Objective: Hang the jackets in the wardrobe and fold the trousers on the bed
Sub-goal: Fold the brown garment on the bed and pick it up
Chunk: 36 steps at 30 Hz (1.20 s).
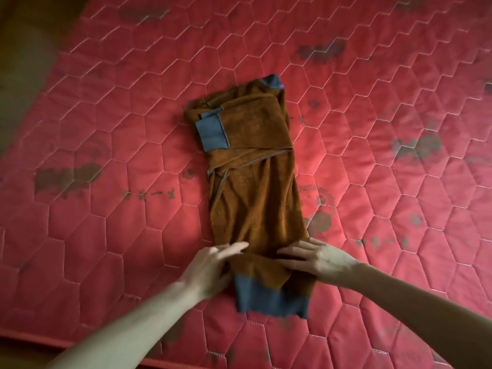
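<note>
- Left hand (210,267): positioned at the near left edge of the trousers (255,187). The fingers are extended and loosely spread, with the fingertips lying on the brown fabric. The thumb side is hidden behind a raised fold, so whether the hand pinches that fold cannot be told.
- Right hand (316,258): positioned at the near right edge of the trousers, opposite the left hand. The fingers are straight and lie flat on the fabric, pointing toward the left hand. Nothing is gripped.
- Both forearms enter from the near side of the trousers, one on each side of the garment.
- Trousers: brown fleece-like fabric with grey-blue cuffs, lying in a long narrow folded strip on the mattress (106,129). The strip runs away from the hands.
- Near cuff (271,299): lies just beyond the wrists on the viewer's side, slightly blurred.
- Folded-over cuff (211,133): lies on the far half of the trousers, at the left edge.
- Far cuff (270,81): shows at the farthest end of the trousers.
- Mattress: red, quilted in a hexagon pattern, with dark printed marks on all sides of the trousers. Its near edge shows below the forearms.
</note>
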{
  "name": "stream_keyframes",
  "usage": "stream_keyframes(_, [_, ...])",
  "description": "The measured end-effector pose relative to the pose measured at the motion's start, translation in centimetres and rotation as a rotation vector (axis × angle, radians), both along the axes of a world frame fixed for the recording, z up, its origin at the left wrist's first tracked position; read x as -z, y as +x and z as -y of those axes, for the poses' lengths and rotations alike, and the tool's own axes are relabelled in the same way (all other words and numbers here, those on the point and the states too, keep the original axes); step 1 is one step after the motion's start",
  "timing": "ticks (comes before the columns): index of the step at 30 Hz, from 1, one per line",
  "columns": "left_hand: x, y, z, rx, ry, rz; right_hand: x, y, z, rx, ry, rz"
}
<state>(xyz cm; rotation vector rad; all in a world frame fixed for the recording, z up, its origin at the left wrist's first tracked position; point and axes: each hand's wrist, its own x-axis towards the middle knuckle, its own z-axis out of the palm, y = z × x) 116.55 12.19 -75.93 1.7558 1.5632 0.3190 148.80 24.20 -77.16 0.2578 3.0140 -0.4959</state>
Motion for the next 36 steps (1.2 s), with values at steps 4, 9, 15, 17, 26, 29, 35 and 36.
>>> stream_keyframes(4, [-0.8,2.2,-1.6,-0.674,-0.152,0.157,-1.1,-2.0,0.0,0.528,-0.487,0.016])
stream_keyframes(9, [-0.6,1.6,-4.9,-0.914,-0.197,0.222,-1.4,-5.3,-2.4,1.06,-0.733,-0.263])
stream_keyframes(15, [-0.5,-0.1,-6.6,-0.871,-0.279,0.206,-0.2,-8.4,-5.8,1.487,-0.851,-0.217])
stream_keyframes(17, [-0.5,-0.6,-6.9,-0.809,-0.286,0.176,-0.5,-8.7,-6.4,1.419,-0.706,-0.199])
stream_keyframes(26, [-0.6,0.4,-8.7,-0.753,-0.149,0.007,0.0,-9.3,-7.6,1.416,-0.407,-0.258])
stream_keyframes(29, [0.1,0.1,-10.0,-0.762,-0.229,-0.077,0.4,-9.6,-8.4,1.441,-0.395,-0.14])
stream_keyframes(35, [0.1,0.5,-11.2,-0.783,-0.248,-0.296,0.3,-10.2,-9.5,1.512,-0.229,0.07])
stream_keyframes(36, [-0.1,0.6,-11.0,-0.781,-0.154,-0.35,0.2,-10.2,-9.5,1.511,-0.195,0.043])
